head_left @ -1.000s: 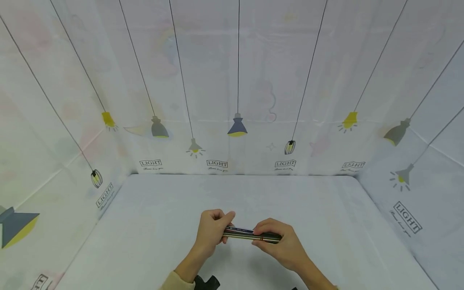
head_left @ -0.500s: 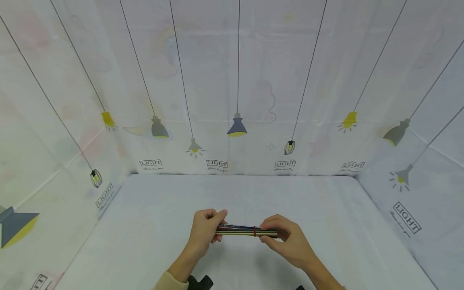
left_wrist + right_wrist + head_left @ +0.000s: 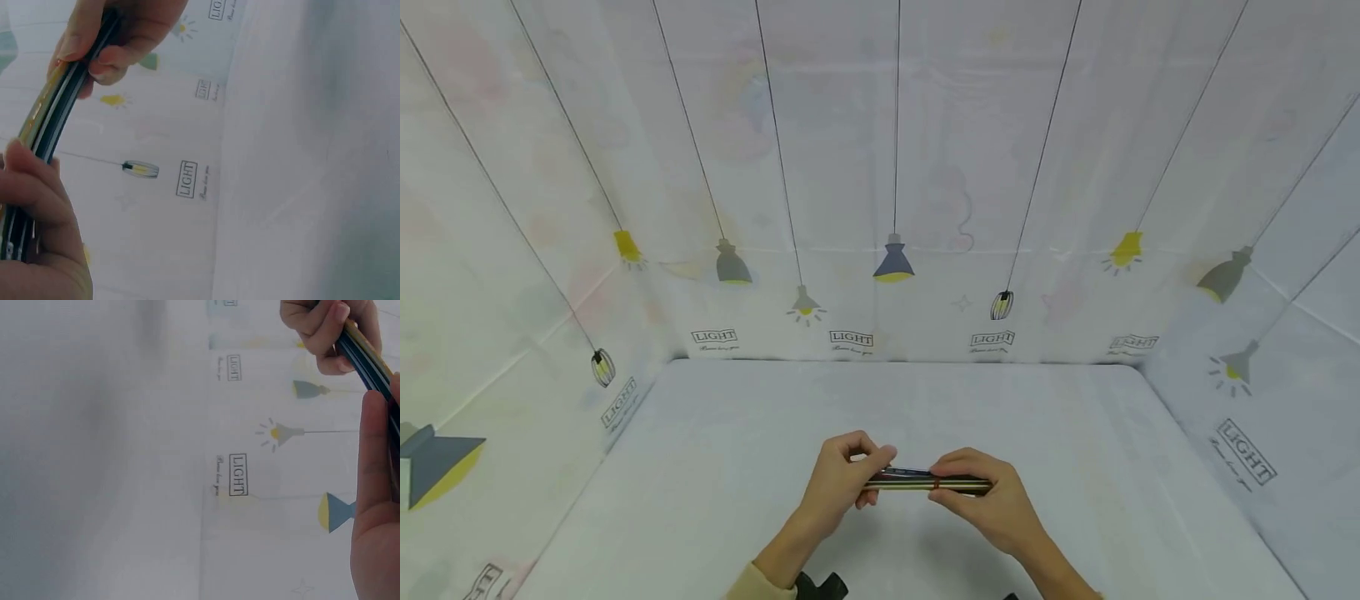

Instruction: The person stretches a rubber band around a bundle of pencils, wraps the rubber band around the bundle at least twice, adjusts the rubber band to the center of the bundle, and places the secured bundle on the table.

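A slim bundle of pencils (image 3: 904, 483), dark with gold and silvery stripes, is held level in both hands above the table. A reddish-brown rubber band (image 3: 936, 483) circles it near the right fingertips. My left hand (image 3: 841, 482) grips the left end, thumb on top; that end is hidden in the palm. My right hand (image 3: 996, 504) pinches the bundle near the band between thumb and fingers, and the right end reaches under the palm. In the left wrist view the pencils (image 3: 53, 112) run diagonally from one hand to the other.
The white tabletop (image 3: 737, 433) spreads out around the hands. Behind and beside it hang white cloth walls (image 3: 820, 167) printed with lamps and LIGHT labels. A black strap piece (image 3: 822, 586) shows by the left sleeve (image 3: 763, 583).
Both hands have shifted left and then back right with the bundle, which has gone from slightly tilted to level. The right fingertips have moved along the bundle beside the rubber band.
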The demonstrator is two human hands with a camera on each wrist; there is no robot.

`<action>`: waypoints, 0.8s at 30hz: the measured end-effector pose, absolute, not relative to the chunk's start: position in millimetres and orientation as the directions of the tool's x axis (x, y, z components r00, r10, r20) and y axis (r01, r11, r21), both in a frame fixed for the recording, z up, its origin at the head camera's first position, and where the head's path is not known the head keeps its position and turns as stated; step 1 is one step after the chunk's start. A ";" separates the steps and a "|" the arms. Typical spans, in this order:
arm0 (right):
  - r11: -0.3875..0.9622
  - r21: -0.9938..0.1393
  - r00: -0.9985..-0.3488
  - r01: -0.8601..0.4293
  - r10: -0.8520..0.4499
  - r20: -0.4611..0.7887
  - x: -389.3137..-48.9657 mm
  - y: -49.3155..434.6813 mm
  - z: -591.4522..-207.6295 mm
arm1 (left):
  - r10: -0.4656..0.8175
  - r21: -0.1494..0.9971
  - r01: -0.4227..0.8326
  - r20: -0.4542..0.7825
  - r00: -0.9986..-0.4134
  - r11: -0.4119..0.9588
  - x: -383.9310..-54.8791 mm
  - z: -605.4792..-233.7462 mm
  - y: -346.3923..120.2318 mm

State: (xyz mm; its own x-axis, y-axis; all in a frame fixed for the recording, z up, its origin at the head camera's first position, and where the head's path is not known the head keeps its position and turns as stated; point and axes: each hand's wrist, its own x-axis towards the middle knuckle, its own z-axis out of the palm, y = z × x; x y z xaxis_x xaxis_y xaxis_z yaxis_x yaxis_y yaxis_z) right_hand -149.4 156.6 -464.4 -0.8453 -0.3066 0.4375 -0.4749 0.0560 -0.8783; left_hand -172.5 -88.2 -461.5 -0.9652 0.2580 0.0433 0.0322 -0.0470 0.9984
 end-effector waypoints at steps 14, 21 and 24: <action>-0.018 -0.964 -0.901 -0.264 -0.353 0.253 -148.4 177.2 -453.0 | 0.492 0.986 0.159 0.167 -0.854 -0.057 -172.7 -460.1 -101.0; -0.054 -0.917 -0.850 -0.395 -0.356 0.388 -147.3 173.2 -457.4 | 0.470 0.986 0.139 0.166 -0.867 -0.091 -170.6 -461.9 -96.0; 0.000 -0.929 -0.874 -0.371 -0.337 0.349 -147.2 170.8 -457.2 | 0.462 0.986 0.138 0.168 -0.871 -0.098 -169.8 -462.6 -93.0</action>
State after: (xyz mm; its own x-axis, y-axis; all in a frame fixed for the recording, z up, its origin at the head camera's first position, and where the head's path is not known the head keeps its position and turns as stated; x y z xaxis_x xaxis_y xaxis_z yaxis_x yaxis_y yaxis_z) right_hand -147.2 170.8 -457.2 -0.8743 -0.3371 0.3493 -0.3711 0.0005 -0.9286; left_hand -169.8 -93.0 -462.6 -0.8708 0.4620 0.1681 0.1382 -0.0982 0.9855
